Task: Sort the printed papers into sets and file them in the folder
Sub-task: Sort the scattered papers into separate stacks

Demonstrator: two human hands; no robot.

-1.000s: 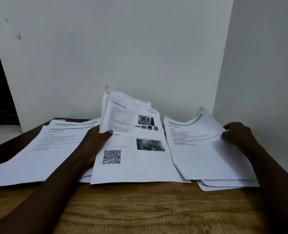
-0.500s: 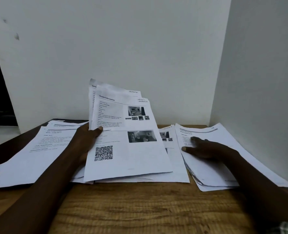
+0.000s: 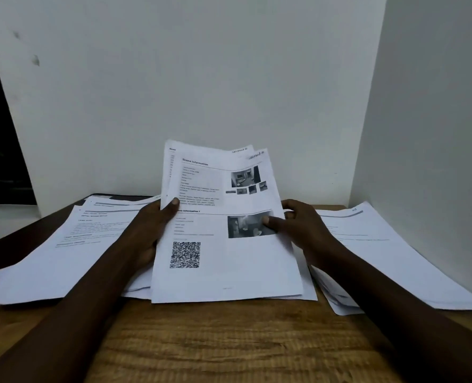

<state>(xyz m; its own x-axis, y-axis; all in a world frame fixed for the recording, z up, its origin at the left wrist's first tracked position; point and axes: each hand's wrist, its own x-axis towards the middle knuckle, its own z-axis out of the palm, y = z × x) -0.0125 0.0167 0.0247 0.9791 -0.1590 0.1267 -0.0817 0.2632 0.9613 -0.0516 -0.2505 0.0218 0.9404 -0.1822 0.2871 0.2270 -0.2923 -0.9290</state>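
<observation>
White walls (image 3: 201, 78) meet in a corner behind a wood-grain bench (image 3: 215, 341). Printed papers lie in three groups.

- Left pile (image 3: 63, 258): text-only sheets, fanned flat on the bench.
- Right pile (image 3: 381, 258): text-only sheets, flat, close to the side wall.
- Centre sheaf (image 3: 223, 280): pages with photos and a QR code (image 3: 185, 254). Its top is tilted up toward the camera and its bottom edge rests on loose sheets below.

Left hand (image 3: 149, 233): grips the sheaf's left edge, thumb (image 3: 174, 202) curled over the front. Judged to be propping the sheaf so its headings can be read.

Right hand (image 3: 306, 230): pinches the sheaf's right edge, thumb (image 3: 269, 221) on the lower photo and fingers behind. Whether it holds one sheet or several cannot be told. It is probably separating a page for one of the side piles.

Sorting looks to be mid-way, with piles split by page type and nothing filed yet. No folder is clearly identifiable. A dark edge (image 3: 113, 197) behind the left pile may be it, but this cannot be confirmed.
</observation>
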